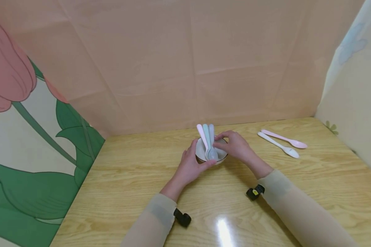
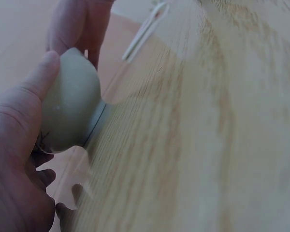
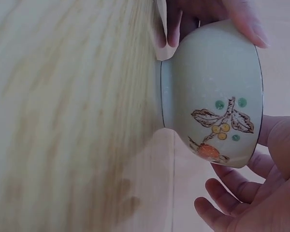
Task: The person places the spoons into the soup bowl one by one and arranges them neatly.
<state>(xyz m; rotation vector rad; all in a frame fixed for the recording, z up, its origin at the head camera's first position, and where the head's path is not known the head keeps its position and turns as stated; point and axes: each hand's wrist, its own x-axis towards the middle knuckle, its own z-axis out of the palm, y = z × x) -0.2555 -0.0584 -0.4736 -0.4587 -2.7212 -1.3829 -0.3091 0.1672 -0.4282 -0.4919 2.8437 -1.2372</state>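
Note:
A small white bowl (image 1: 200,150) with a dark rim stands on the table; the right wrist view shows orange fruit and brown leaves painted on its outer wall (image 3: 217,72). In it lean a pink spoon (image 1: 201,132), a mint spoon (image 1: 206,132) and a grey-lavender spoon (image 1: 211,131), heads down toward the near side, handles rising past the far rim. My left hand (image 1: 188,167) holds the bowl, thumb along the near rim, fingers round the left side. My right hand (image 1: 236,145) grips the right rim, its thumb reaching inside beside the spoons and its fingers outside.
Right of the bowl, a white spoon (image 1: 278,144) and a pink spoon (image 1: 284,138) lie close together on the wooden table (image 1: 126,178). A plain pinkish cloth (image 1: 148,85) hangs behind the table's back edge. Printed flower panels flank the left and right sides.

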